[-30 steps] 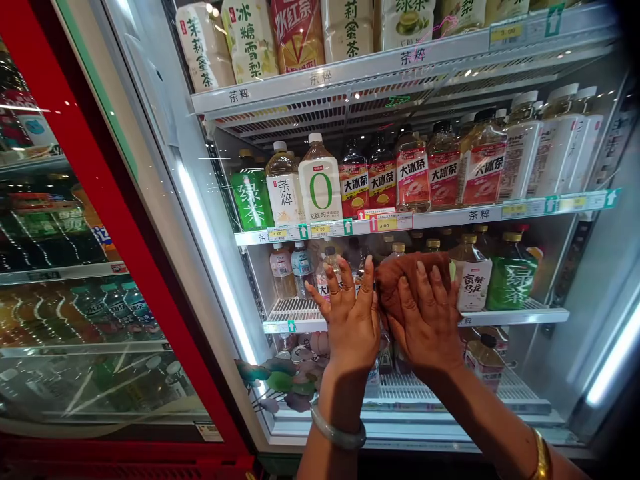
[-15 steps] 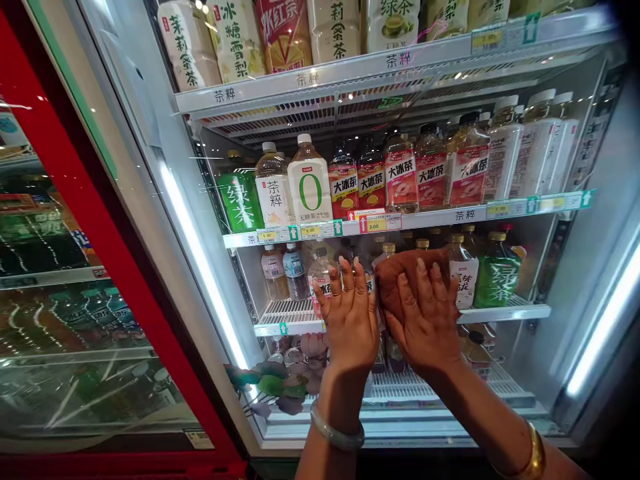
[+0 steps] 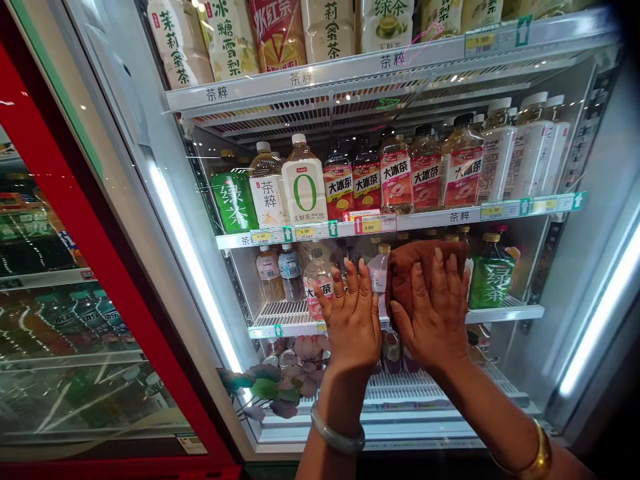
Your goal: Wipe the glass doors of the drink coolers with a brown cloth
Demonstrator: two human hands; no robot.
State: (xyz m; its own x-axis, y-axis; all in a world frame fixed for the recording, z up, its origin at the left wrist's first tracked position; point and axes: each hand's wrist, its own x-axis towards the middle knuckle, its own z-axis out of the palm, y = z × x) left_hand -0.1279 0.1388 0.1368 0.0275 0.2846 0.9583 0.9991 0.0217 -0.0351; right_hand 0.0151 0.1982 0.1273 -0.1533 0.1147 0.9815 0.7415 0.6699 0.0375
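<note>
A folded brown cloth [image 3: 403, 287] lies flat against the glass door [image 3: 350, 417] of a lit drinks fridge. My right hand [image 3: 437, 310] presses it there, fingers stretched over its surface and thumb along its lower left side. To the left, my left hand [image 3: 353, 317] rests palm-forward on the glass with its fingers spread, holding nothing. Behind the glass, bottles of peach-labelled iced tea [image 3: 317, 287] and a green tea bottle [image 3: 493, 273] stand on the shelf level with my hands. The palms are hidden.
A red-framed fridge door [image 3: 125, 320] stands at the left with more bottles behind it. Flower and leaf decoration [image 3: 280, 383] shows low on the glass. Several shelves hold bottles, with price tags on the middle shelf edge [image 3: 425, 219]. Bright light strips [image 3: 195, 267] run down the sides.
My right hand and the cloth have slid a little to the right across the glass, widening the gap to my left hand. My left hand stays nearly in place; the view has shifted slightly.
</note>
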